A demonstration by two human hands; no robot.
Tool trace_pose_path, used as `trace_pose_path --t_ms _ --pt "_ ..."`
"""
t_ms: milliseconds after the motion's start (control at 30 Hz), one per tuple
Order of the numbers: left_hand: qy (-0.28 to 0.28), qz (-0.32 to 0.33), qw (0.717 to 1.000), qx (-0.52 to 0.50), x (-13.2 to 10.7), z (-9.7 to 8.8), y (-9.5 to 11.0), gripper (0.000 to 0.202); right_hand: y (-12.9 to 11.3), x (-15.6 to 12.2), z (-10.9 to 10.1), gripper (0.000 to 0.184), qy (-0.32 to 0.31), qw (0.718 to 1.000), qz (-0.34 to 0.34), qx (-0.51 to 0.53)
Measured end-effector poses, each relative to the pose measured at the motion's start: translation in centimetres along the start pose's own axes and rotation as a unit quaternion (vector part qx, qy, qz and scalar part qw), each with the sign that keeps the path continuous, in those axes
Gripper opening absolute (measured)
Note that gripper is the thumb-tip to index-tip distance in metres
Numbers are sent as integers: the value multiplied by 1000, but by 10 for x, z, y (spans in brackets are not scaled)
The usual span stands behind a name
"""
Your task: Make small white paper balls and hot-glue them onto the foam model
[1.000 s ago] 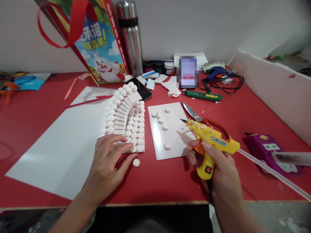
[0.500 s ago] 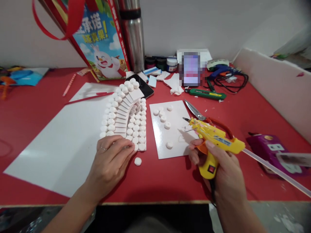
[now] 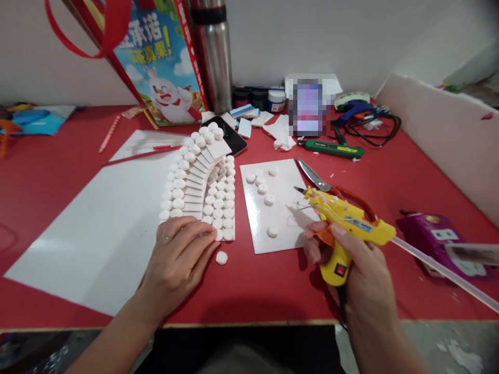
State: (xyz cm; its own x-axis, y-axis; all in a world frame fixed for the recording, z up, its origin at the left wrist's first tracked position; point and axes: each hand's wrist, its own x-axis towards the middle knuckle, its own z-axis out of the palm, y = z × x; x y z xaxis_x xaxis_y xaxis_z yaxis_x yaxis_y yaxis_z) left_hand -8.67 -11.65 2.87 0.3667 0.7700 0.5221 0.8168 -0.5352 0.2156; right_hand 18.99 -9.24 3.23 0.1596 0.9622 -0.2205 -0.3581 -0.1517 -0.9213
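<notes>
A small curved white model staircase [image 3: 197, 179], its sides faced with rows of round white discs, stands on the table in front of me. My left hand [image 3: 181, 252] is closed at its near end, fingers bent and pressed together against it; the fingertips are partly hidden. In my right hand [image 3: 358, 265] is a yellow hot glue gun [image 3: 341, 213], its nozzle pointing left and a long clear glue stick [image 3: 440, 270] coming out of its back. A loose white disc [image 3: 221, 257] lies just right of my left hand. Several more rest on a white board [image 3: 261, 215].
Scissors [image 3: 315, 176] lie behind the glue gun, with a green utility knife [image 3: 333, 149] farther back. A white sheet [image 3: 89, 234] spreads to the left. At the back stand a metal bottle [image 3: 214, 57], a picture bag [image 3: 163, 67] and a phone [image 3: 307, 110]. A purple packet [image 3: 440, 239] sits right.
</notes>
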Motion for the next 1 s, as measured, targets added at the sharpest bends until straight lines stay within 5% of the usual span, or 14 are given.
trace_pose_path --t_ms 467,1000 --pt "-11 45 999 6 6 2 -1 37 -1 0 0 19 -10 1000 10 20" --pt "-22 8 999 25 -6 -11 -14 38 -1 -2 1 19 -5 1000 -4 13"
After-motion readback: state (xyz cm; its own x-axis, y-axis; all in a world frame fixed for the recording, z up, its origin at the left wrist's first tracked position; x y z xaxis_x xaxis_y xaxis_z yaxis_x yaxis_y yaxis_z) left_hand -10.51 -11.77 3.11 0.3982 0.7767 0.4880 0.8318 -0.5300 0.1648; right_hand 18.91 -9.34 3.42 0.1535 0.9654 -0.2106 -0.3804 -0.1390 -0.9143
